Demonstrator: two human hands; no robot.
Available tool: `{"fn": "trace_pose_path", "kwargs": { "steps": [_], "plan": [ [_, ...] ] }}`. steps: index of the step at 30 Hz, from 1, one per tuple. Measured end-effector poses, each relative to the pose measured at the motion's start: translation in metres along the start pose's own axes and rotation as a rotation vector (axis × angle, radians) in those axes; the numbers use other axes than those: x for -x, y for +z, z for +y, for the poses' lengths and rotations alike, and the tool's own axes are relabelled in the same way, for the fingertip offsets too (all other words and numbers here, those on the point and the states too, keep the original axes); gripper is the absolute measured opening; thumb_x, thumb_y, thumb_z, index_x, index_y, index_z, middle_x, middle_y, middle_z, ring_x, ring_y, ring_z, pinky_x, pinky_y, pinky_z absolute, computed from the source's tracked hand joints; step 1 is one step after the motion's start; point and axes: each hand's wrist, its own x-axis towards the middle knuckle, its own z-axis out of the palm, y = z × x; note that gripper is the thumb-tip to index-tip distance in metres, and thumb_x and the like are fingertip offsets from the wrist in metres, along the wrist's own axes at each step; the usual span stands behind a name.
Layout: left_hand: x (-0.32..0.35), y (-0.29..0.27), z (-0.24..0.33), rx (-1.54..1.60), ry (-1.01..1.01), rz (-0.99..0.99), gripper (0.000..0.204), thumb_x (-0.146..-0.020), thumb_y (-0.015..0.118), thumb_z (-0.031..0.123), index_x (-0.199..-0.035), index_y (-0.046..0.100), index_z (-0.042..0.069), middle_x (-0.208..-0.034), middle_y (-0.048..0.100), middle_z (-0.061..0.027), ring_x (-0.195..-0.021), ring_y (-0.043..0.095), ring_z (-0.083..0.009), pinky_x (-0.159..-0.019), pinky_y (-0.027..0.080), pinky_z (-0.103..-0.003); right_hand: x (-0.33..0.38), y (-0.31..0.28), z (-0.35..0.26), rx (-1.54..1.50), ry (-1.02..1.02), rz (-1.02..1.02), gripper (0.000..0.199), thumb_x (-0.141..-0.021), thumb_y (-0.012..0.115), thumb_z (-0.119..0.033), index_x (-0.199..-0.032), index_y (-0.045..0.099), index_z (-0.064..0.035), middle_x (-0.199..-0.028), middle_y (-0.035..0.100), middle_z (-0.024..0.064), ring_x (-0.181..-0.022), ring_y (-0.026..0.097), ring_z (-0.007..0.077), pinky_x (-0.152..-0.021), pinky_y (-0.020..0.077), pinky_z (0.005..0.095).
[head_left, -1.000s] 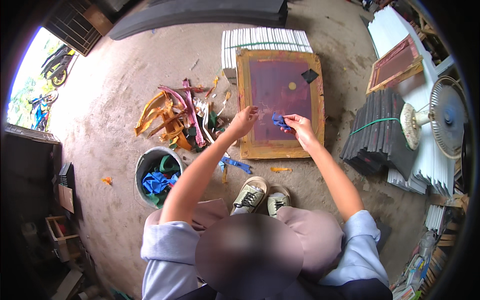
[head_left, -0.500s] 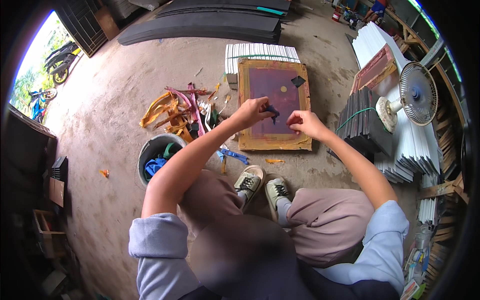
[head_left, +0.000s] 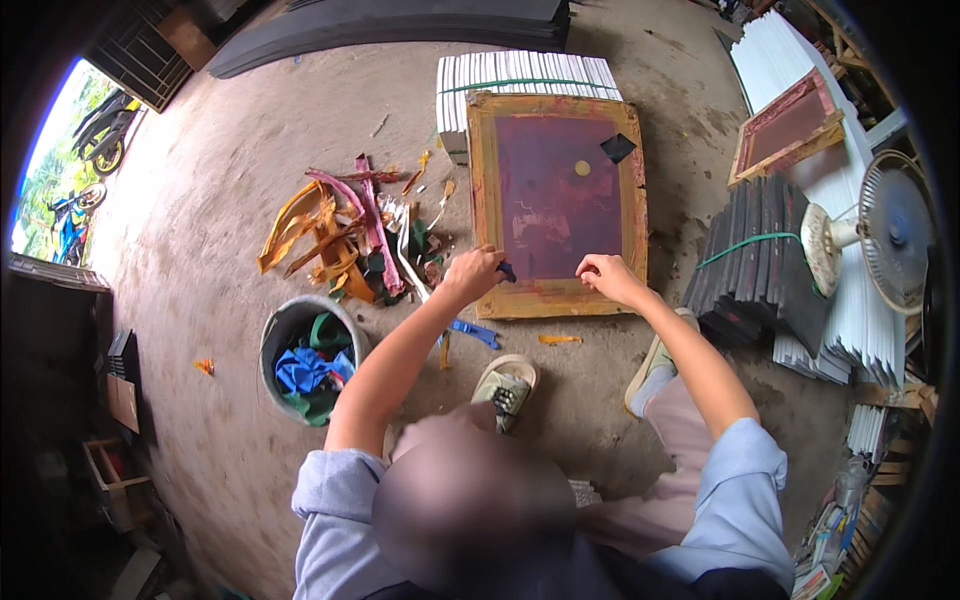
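Note:
A screen-printing frame (head_left: 625, 215) with a yellowish-brown taped border and purplish mesh lies ahead of me. Its far edge is at a stack of white sheets. A small black square (head_left: 618, 148) lies near its far right corner. At the near left side of the frame, my left hand (head_left: 473, 275) is closed on a dark blue rag (head_left: 507, 271), of which only a small bit shows. My right hand (head_left: 611, 280) hovers over the near right part of the frame, its fingers curled together and no object visible in them.
A grey bucket (head_left: 268, 355) with blue and green cloths stands left. Beyond it lies a heap of orange and pink scraps (head_left: 335, 235). Strapped white sheets (head_left: 525, 72) sit behind the frame. On the right are strapped black panels (head_left: 752, 240) and a fan (head_left: 895, 230).
Both hands have drawn back toward me from the middle of the mesh, the left one still with the rag. My legs have shifted and my right foot has moved outward to the right.

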Motion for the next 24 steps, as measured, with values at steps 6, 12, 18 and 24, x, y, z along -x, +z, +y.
{"fn": "trace_pose_path", "kwargs": {
  "steps": [6,12,18,24],
  "plan": [
    [-0.04,0.041,-0.025,0.103,-0.09,0.399,0.033,-0.083,0.068,0.017,-0.114,0.06,0.01,-0.098,0.058,-0.0104,-0.1,0.058,-0.0295,-0.086,0.047,-0.043,-0.097,-0.037,0.051,0.002,-0.202,0.593,0.015,-0.085,0.067,-0.008,-0.099,0.064,-0.0036,-0.087,0.065,0.0115,-0.075,0.063,0.0226,-0.071,0.0506,0.0357],
    [-0.073,0.047,-0.017,0.228,-0.133,0.521,0.035,-0.082,0.067,0.011,-0.116,0.057,0.012,-0.101,0.055,-0.0076,-0.101,0.053,-0.0266,-0.087,0.038,-0.04,-0.183,-0.088,0.077,0.229,-0.087,1.072,0.018,-0.081,0.073,-0.014,-0.095,0.062,-0.0075,-0.102,0.057,0.0052,-0.094,0.053,0.0269,-0.087,0.0443,0.0397],
    [-0.078,0.05,-0.018,0.221,-0.19,0.527,0.032,-0.084,0.066,0.012,-0.114,0.059,0.012,-0.103,0.055,-0.0064,-0.104,0.051,-0.0252,-0.09,0.036,-0.04,-0.187,-0.081,0.058,0.336,-0.128,1.056,0.021,-0.081,0.074,-0.017,-0.091,0.058,-0.0082,-0.099,0.057,0.0044,-0.095,0.051,0.0297,-0.087,0.0404,0.0422],
    [-0.063,0.04,-0.022,0.342,-0.151,0.511,0.028,-0.086,0.064,0.012,-0.113,0.061,0.012,-0.107,0.056,-0.0078,-0.107,0.051,-0.0276,-0.09,0.037,-0.04,-0.145,0.003,0.005,-0.368,-0.211,0.857,0.016,-0.091,0.066,-0.015,-0.092,0.057,-0.0027,-0.084,0.064,0.0065,-0.077,0.061,0.0152,-0.071,0.0472,0.0298]
  ]
}}
